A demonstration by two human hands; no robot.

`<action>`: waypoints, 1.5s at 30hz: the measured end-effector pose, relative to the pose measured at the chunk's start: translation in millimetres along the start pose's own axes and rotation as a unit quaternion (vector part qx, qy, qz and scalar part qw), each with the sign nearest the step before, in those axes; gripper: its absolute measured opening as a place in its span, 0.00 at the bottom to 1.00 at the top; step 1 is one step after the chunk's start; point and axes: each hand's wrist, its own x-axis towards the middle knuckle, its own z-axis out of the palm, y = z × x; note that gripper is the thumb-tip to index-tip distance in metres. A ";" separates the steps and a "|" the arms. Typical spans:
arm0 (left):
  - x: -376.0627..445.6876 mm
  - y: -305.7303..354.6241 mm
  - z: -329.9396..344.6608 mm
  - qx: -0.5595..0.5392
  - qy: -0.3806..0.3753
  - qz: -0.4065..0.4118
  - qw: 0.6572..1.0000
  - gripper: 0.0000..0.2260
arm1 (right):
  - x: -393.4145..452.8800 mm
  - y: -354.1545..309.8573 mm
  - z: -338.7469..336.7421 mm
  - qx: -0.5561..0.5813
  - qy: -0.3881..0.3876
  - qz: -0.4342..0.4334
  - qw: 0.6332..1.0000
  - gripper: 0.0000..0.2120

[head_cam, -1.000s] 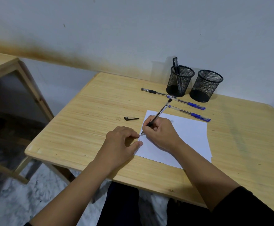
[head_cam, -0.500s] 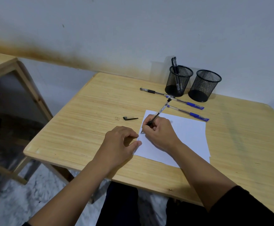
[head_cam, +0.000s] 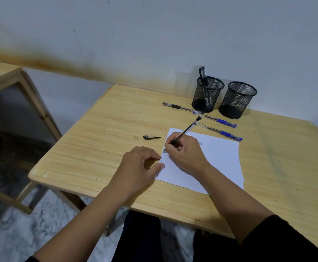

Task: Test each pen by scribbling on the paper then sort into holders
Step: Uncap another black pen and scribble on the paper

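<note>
Right hand (head_cam: 184, 154) (tight grip) writes with pen (head_cam: 186, 130)

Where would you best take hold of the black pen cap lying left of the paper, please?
Pinch the pen cap across its thicker left end, coming straight down. It lies flat, its thin clip points toward the paper, and the table around it looks bare.

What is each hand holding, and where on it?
Right hand pinches a black pen near its tip; left hand holds nothing, thumb on the paper's edge.
</note>
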 end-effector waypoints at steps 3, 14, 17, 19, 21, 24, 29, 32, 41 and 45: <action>0.6 -0.3 0.6 0.000 -0.002 0.000 1.000 0.10 | -0.6 -0.3 1.0 -0.004 0.007 0.004 1.000 0.05; 0.1 -0.9 1.1 -0.013 -0.003 -0.011 1.000 0.09 | -1.1 0.5 2.9 -0.004 0.037 0.020 0.999 0.05; 7.1 1.3 -4.3 -0.082 0.012 -0.062 0.995 0.05 | 0.3 0.2 -1.6 0.050 0.077 0.037 0.995 0.05; 18.5 -0.7 -7.6 -0.076 0.070 -0.068 0.992 0.06 | 0.9 -0.8 -5.1 0.096 0.092 0.052 0.990 0.05; 33.3 -6.6 -9.2 -0.025 0.114 -0.059 0.991 0.10 | 1.1 -3.1 -9.0 0.128 0.098 0.067 0.985 0.05; 53.5 -18.5 -7.3 0.035 0.063 -0.079 0.994 0.13 | -0.2 -10.1 -15.5 0.168 0.086 0.097 0.977 0.07; 64.2 -18.3 -3.4 0.070 0.019 -0.071 0.995 0.03 | -1.3 -24.2 -29.0 0.253 0.093 0.113 0.956 0.08; 61.6 -6.0 -6.0 0.010 0.038 -0.070 0.997 0.03 | -3.1 -25.7 -35.1 0.265 0.098 0.095 0.954 0.06; 54.6 38.1 -17.4 -0.149 0.059 -0.071 0.984 0.05 | -12.4 -37.4 -51.4 0.263 0.098 0.059 0.958 0.07; 50.9 49.7 -20.1 -0.162 0.043 -0.047 0.985 0.05 | -17.5 -42.4 -57.6 0.258 0.100 0.049 0.960 0.07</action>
